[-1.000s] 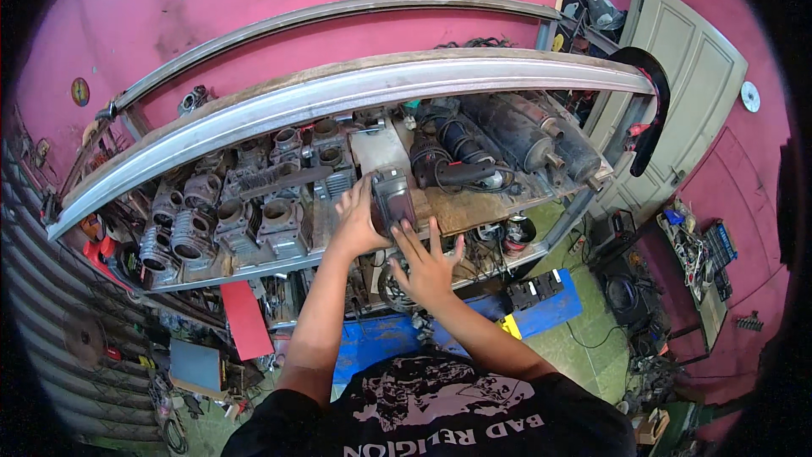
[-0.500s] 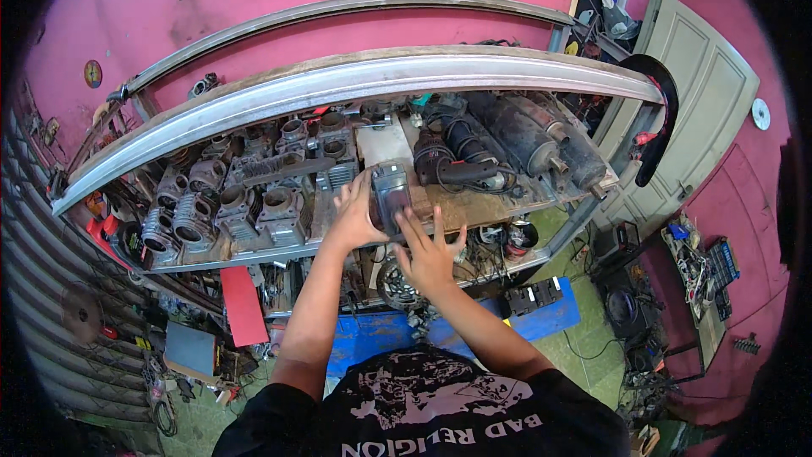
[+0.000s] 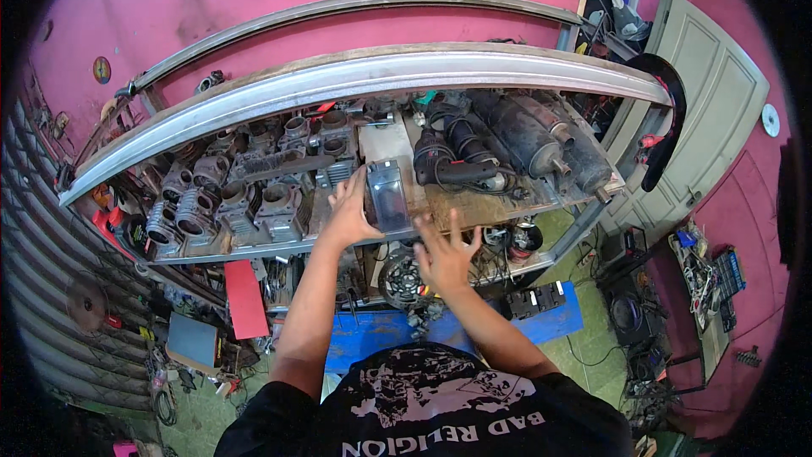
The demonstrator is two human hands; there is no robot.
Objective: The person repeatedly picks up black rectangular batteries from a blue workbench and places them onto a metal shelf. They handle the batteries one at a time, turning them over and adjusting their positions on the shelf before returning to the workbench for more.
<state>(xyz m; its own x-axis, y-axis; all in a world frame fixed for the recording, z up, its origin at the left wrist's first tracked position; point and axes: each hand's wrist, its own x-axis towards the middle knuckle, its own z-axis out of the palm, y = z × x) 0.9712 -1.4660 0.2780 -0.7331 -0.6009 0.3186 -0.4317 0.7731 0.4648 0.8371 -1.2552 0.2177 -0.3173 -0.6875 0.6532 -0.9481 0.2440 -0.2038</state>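
A rectangular dark plastic case with a see-through front is at the near edge of the workbench shelf. My left hand grips it from the left, fingers along its side and thumb near its lower edge. Just to the right of its lower corner, my right hand has its fingers spread and holds nothing. Beyond the case lies a pale flat sheet. A dark power drill lies to the right of the case.
Several engine cylinders crowd the shelf's left half. Exhaust mufflers lie at the right. A metal rail spans above the shelf. Below are a round metal part, a red panel and a blue board.
My right hand has drawn back from the case's front, toward me and to the right. The case's front now shows more fully, with my left hand still at its side.
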